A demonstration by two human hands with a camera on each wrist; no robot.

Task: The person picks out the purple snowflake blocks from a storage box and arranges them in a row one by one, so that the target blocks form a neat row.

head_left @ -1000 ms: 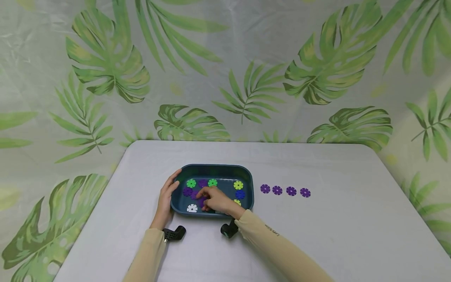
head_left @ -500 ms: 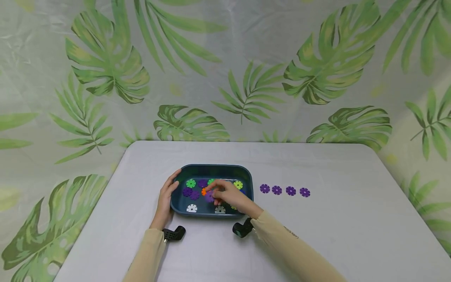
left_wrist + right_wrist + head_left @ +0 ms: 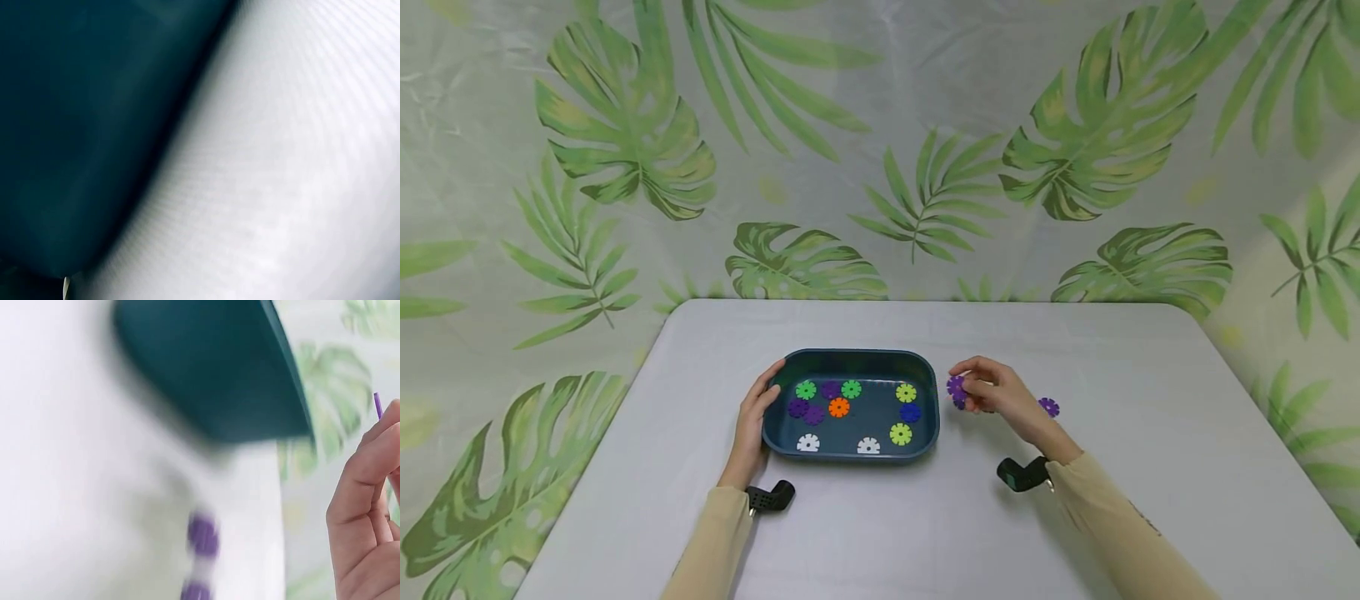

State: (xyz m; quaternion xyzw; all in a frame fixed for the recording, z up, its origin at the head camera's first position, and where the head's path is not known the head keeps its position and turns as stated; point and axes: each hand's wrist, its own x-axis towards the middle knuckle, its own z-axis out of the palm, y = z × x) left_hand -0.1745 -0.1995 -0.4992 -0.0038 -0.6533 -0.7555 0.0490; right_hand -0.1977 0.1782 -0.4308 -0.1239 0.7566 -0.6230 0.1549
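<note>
A dark teal tray (image 3: 880, 457) holds several notched plastic discs in the head view: green, purple, white, yellow-green, one orange disc (image 3: 838, 407) and one blue disc (image 3: 910, 412). My left hand (image 3: 751, 425) grips the tray's left side, its thumb over the rim. Just right of the tray, my right hand (image 3: 1003, 398) pinches a purple notched disc (image 3: 955, 387) between thumb and fingers, raised above the table. In the right wrist view only a thin edge of that purple disc (image 3: 377, 405) shows past the fingers. The left wrist view shows the tray wall (image 3: 94, 125), blurred.
Purple discs lie in a row right of the tray. The right hand covers most of the row in the head view; the end disc (image 3: 1049, 407) shows. Two blurred purple discs appear in the right wrist view, the upper disc (image 3: 204, 535) below the tray. A white cloth covers the table (image 3: 880, 533).
My right hand has taken a purple disc out of the tray and carried it right, over the row on the table. The orange disc is uncovered. My left hand stays put.
</note>
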